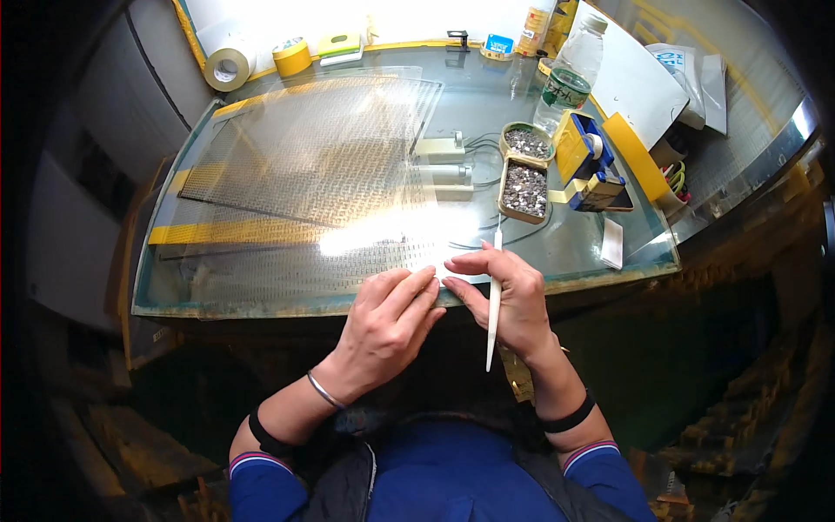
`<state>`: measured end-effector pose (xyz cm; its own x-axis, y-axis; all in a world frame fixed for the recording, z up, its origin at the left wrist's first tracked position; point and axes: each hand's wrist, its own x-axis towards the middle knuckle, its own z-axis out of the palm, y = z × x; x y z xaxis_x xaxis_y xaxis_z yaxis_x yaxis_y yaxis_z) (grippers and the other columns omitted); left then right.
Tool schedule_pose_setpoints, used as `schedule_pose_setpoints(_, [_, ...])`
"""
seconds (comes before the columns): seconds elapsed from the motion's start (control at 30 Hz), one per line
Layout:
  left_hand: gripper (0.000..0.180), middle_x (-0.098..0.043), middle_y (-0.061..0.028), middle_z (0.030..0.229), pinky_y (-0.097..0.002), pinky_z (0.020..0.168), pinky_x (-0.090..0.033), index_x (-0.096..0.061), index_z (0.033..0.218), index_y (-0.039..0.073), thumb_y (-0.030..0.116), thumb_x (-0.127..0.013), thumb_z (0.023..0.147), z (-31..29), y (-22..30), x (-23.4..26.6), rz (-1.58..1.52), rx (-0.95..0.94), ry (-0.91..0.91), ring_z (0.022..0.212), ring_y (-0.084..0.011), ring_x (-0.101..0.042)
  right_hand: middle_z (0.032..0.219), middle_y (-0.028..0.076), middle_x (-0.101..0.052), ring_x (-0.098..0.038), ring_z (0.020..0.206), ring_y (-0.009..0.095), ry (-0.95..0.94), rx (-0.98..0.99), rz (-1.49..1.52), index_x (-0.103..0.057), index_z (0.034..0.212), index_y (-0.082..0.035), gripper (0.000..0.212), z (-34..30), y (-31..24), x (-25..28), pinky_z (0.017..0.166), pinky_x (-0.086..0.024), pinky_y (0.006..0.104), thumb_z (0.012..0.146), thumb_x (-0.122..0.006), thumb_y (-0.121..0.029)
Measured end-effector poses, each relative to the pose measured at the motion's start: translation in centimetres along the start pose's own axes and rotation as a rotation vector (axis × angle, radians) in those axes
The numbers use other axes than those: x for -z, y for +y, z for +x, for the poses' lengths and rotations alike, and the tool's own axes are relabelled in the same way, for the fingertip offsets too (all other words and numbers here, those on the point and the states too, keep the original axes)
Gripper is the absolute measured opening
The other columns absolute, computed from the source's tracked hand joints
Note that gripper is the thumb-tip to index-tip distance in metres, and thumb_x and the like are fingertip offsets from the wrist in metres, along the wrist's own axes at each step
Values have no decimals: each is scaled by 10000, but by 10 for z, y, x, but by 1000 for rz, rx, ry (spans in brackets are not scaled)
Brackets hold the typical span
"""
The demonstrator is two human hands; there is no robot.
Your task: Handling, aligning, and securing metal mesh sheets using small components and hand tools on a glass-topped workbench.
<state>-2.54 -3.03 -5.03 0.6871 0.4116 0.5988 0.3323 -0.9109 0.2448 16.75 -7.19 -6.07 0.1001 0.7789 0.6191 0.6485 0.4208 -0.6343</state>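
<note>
As right hand (519, 302) holds white tool (495, 313), containers (527, 159) ahead, bottle (575, 65) behind them.

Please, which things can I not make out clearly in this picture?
In the head view:
- Anything held between the left hand and right hand: hidden by fingers and glare.
- Part of the white stick: covered by the right hand's finger.
- Patterned sheet: washed out by glare near the hands.
- Grey pieces: too small to identify.

We note glass-topped table (645, 233), white glare (370, 239) on top; grey panels (100, 83), left; dark greenish floor (713, 344), lower right.
</note>
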Motion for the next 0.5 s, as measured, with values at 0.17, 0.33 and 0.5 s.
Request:
schedule_pose_setpoints(0.17, [310,-649,-139,1207,-427,949,-494,-677,1056,-26,87,-770,783,1,-3,-3,-24,14,37,1111,-312,-616,834,83,-719,-672,756,279,38,32,-76,-711,926,-104,215,0,-2,-6,660,-543,353,738,-814,-81])
schedule_pose_setpoints(0.33, [308,-666,-140,1159,-428,948,-508,-680,1018,-11,100,-788,752,2,-5,-5,-45,28,54,1099,-309,-629,842,82,-705,-683,797,303,12,81,-98,-636,867,-64,189,1,-7,-9,918,-535,482,761,-766,23])
schedule_pose_setpoints(0.5, [329,-680,-125,1120,-425,934,-515,-685,1000,1,124,-806,720,3,-7,-8,-42,41,71,1085,-303,-636,821,86,-668,-660,776,308,41,97,-136,-542,833,-57,230,-2,-7,-15,899,-542,485,779,-739,48])
